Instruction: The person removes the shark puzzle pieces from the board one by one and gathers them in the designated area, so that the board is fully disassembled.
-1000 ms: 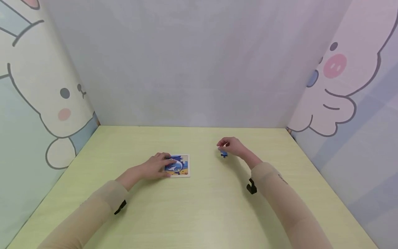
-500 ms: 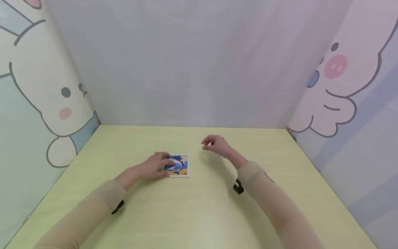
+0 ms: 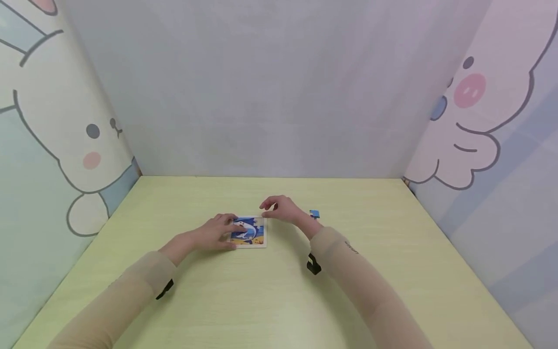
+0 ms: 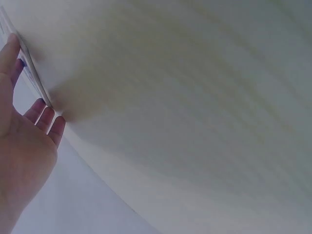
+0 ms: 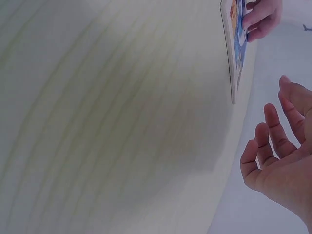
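Note:
A small jigsaw puzzle (image 3: pixel 258 232) in a white frame lies flat on the table, showing a whale on blue and yellow. My left hand (image 3: pixel 214 232) covers its left side. In the left wrist view, thumb and fingers (image 4: pixel 46 117) of that hand hold opposite edges of the frame. Near the puzzle's far right corner is my right hand (image 3: pixel 282 209). Its fingers (image 5: pixel 275 131) are loosely bent in the right wrist view, with nothing seen between them. A blue puzzle piece (image 3: pixel 315 213) lies on the table beyond my right wrist.
The pale yellow table (image 3: pixel 261 300) ends at a plain grey backdrop (image 3: pixel 270 97). Side panels with cartoon figures stand at left and right. A black camera mount (image 3: pixel 313 264) hangs under my right sleeve, another (image 3: pixel 164 289) under the left.
My right hand has left the blue piece and moved left to the puzzle's far right corner. The piece stays on the table, now uncovered. My left hand is almost still.

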`<action>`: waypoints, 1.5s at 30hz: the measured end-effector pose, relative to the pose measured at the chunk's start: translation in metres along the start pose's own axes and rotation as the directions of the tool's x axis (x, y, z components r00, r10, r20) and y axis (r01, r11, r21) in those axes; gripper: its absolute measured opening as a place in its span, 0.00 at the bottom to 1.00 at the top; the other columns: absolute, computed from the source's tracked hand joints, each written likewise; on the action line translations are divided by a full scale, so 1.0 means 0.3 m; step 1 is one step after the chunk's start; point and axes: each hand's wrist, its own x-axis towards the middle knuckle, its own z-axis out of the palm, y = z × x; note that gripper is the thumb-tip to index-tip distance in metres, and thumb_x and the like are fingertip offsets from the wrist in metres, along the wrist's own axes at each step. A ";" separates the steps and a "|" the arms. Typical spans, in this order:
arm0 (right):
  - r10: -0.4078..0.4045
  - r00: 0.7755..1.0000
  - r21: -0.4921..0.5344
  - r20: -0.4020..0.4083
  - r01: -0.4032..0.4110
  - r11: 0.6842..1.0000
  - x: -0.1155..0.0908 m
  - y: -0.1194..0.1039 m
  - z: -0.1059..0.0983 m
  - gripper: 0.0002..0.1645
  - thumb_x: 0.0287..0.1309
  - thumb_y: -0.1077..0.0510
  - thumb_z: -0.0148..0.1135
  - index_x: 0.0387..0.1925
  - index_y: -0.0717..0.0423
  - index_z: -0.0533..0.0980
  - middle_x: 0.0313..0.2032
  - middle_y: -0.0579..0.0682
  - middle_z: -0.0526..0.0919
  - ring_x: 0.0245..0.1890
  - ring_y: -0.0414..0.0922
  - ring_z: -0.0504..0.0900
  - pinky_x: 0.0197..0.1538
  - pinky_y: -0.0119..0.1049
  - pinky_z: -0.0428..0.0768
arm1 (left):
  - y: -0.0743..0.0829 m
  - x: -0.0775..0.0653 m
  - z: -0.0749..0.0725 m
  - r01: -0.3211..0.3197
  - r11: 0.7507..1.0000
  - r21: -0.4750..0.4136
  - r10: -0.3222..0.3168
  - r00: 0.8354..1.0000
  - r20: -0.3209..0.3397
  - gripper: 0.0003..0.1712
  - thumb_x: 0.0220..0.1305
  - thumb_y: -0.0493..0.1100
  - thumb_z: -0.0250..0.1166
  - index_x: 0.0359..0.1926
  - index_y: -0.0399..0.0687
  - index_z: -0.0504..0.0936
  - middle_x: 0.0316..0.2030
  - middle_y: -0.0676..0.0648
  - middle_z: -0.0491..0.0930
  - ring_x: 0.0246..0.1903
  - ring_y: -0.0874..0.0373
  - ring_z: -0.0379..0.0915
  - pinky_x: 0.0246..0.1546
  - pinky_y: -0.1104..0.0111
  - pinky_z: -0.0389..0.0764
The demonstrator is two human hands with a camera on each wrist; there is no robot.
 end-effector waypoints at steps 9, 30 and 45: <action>0.113 0.987 -0.037 0.113 -0.109 0.993 0.016 0.000 0.052 0.11 0.57 0.53 0.66 0.43 0.46 0.81 0.39 0.45 0.79 0.38 0.43 0.74 0.42 0.32 0.75 | 0.000 0.013 0.017 -0.009 1.000 -0.005 0.009 1.000 -0.014 0.32 0.61 0.62 0.60 0.66 0.66 0.67 0.68 0.38 0.55 0.66 0.39 0.52 0.62 0.41 0.56; 0.137 0.985 -0.087 0.100 -0.129 0.988 0.048 -0.003 0.094 0.06 0.55 0.53 0.67 0.35 0.48 0.82 0.34 0.43 0.80 0.37 0.41 0.75 0.45 0.34 0.74 | 0.018 0.001 0.004 -0.006 1.000 0.002 0.006 1.000 -0.011 0.32 0.62 0.60 0.60 0.66 0.62 0.67 0.68 0.36 0.56 0.65 0.38 0.52 0.61 0.40 0.57; 0.126 0.991 -0.023 0.036 -0.125 0.992 0.058 -0.003 0.106 0.04 0.55 0.52 0.67 0.30 0.47 0.82 0.31 0.42 0.82 0.34 0.40 0.76 0.41 0.31 0.74 | 0.007 -0.002 0.004 0.006 1.000 0.005 -0.006 1.000 -0.004 0.32 0.62 0.61 0.60 0.66 0.63 0.67 0.68 0.38 0.56 0.65 0.38 0.52 0.61 0.40 0.57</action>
